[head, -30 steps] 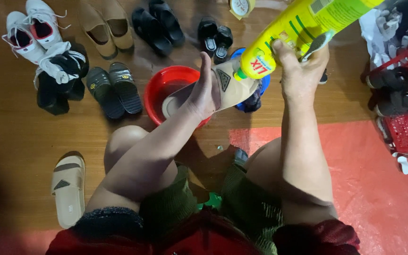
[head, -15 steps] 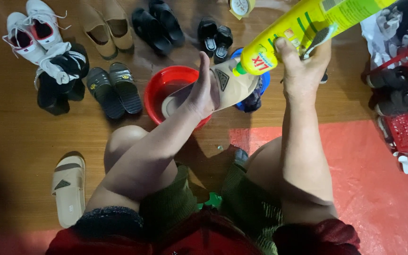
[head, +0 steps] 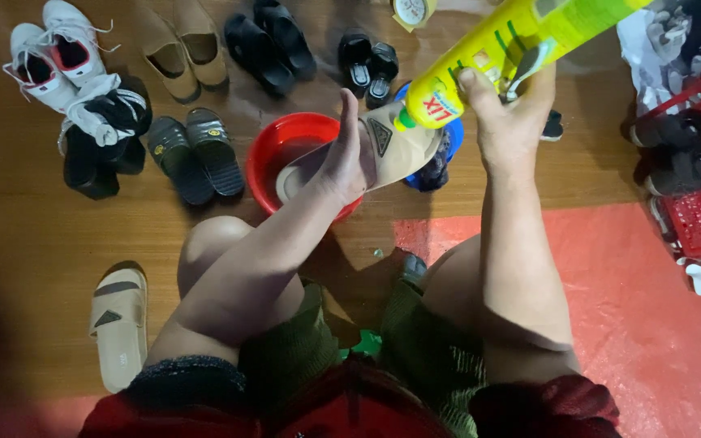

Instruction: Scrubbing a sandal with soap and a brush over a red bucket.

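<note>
Beige slide sandal point(head: 387, 150) gripped in our left hand point(head: 344, 158) over the red basin point(head: 273, 138); right hand point(head: 509, 122) fingers wrapped round the tilted yellow bottle point(head: 496, 53).

Arms: left bare from the shoulder down; no sleeves, watch or bracelet are seen.
Left hand point(head: 349, 158): ungloved; no rings are seen.
Right hand point(head: 506, 122): ungloved, nails cut short.
Shorts: olive green, of a ribbed fabric.
Top: dark red, seen only at the bottom edge.
Knees: uncovered.
</note>
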